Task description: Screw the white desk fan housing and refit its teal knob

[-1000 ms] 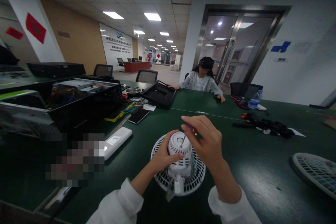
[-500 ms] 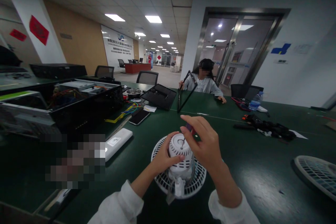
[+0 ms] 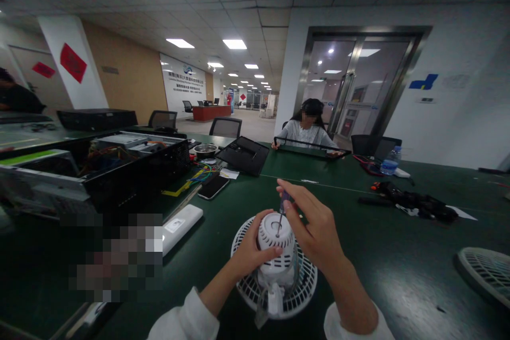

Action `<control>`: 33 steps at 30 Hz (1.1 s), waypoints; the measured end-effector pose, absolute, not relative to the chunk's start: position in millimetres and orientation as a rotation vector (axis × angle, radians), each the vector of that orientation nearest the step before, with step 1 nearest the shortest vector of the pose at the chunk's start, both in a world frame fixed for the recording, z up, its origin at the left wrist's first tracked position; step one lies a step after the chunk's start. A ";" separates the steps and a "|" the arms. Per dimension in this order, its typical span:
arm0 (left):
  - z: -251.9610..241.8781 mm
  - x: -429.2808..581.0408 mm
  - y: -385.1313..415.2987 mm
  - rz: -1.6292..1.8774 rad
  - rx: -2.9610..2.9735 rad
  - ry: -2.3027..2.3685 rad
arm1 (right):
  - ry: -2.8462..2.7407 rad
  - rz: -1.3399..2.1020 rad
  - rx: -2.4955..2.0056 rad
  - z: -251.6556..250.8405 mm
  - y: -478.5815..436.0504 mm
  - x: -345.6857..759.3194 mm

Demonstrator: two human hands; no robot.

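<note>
Head view: the left hand (image 3: 253, 247) wraps the white fan motor housing (image 3: 277, 236), which stands on its round white grille (image 3: 249, 282) close to the near edge of the dark green table (image 3: 378, 276). The right hand (image 3: 319, 234) pinches a slim screwdriver (image 3: 280, 218), its tip in the housing's top hole, its handle mostly hidden by the fingers. A pixelated patch (image 3: 115, 257) hides the lower left; another fan grille (image 3: 488, 276) is cut off by the right edge.
</note>
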State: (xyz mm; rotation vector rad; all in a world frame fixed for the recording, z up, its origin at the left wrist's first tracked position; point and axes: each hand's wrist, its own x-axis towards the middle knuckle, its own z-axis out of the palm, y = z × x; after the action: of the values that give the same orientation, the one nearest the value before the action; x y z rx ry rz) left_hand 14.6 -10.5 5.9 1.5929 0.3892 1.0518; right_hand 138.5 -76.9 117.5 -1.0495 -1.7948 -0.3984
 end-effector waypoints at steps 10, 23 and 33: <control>3.5 14.8 -10.4 1.051 1.578 0.362 | -1.716 -0.480 -1.037 116.1 -75.4 136.4; -1.7 15.4 -8.0 1.058 1.585 0.374 | -1.689 -0.540 -0.983 116.6 -77.3 133.8; 1.2 15.7 -10.7 1.066 1.591 0.385 | -1.702 -0.507 -0.973 116.6 -79.0 136.3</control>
State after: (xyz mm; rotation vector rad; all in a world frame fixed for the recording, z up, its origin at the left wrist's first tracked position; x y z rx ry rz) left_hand 15.7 -10.7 1.2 1.5905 0.3851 1.0659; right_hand 136.3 -79.0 116.6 -0.9727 -1.7021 -0.5073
